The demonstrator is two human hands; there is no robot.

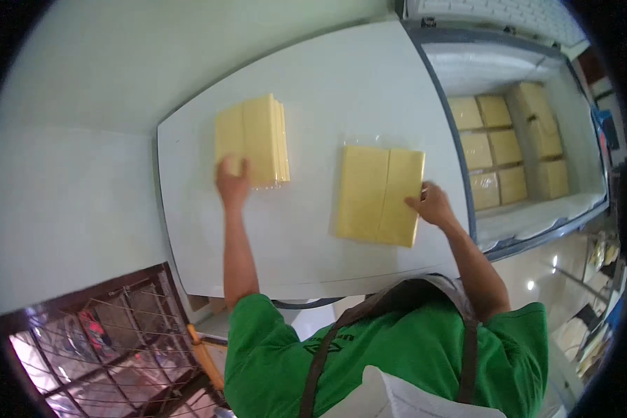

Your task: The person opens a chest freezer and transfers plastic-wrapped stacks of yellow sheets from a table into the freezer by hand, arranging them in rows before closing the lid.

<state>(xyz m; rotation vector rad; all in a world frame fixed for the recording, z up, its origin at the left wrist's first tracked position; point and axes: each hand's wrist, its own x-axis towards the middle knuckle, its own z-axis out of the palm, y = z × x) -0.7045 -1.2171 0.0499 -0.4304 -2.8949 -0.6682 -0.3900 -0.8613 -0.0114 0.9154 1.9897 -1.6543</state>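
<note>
On the white tabletop (306,209), a stack of flat yellow packs in clear plastic (258,136) lies on the left. My left hand (233,182) is at its near left corner, thumb and finger apart over the top pack. A second flat yellow pack in clear plastic (373,195) lies to the right, with a seam running down it and loose clear film at its far edge. My right hand (433,205) grips this pack's right edge, thumb on top; the other fingers are partly hidden.
Right of the table stands an open chest with a white lining (491,66), holding several yellow blocks of packs (494,146). A pale wall (70,202) borders the table on the left. Below left is a brown metal grille (111,334).
</note>
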